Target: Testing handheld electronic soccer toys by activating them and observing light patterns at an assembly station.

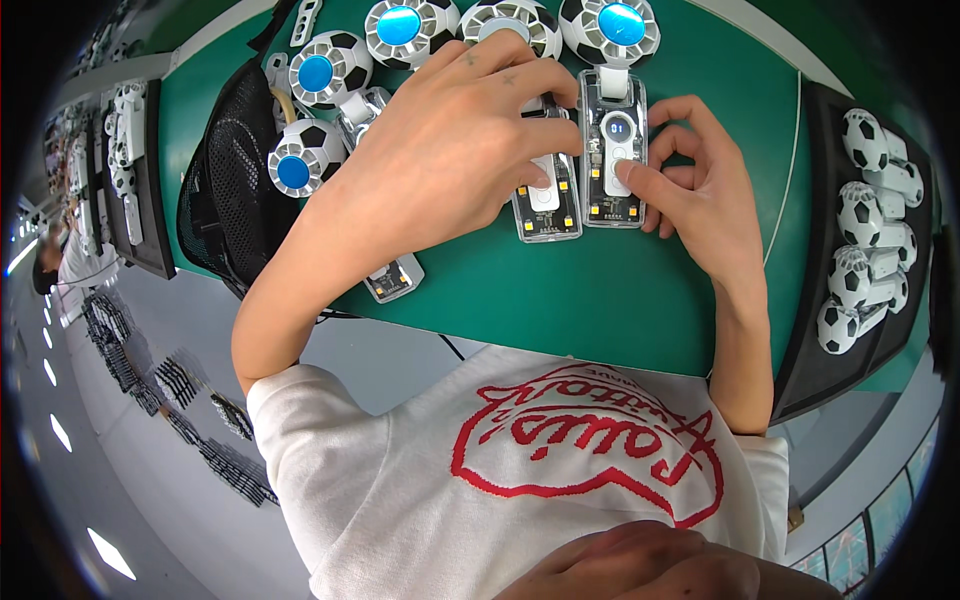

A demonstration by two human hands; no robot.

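Observation:
Two handheld fans with football-patterned heads and clear handles lie side by side on the green table. My right hand (690,180) is closed around the handle of the right fan (612,205), its thumb on the white button panel below a small lit round display. My left hand (450,150) reaches across the neighbouring fan (545,215), its fingers curled over the upper handle and its thumb at the white panel. The left hand hides much of that handle. Yellow-white chips and dark circuit boards show through both handles.
More football-patterned fans (331,70) with blue discs stand at the far left. Beside them is a black mesh bag (235,180). Another clear handle (394,279) lies under my left forearm. A black tray (800,330) of white fans sits at the right; another tray (150,215) is at the left.

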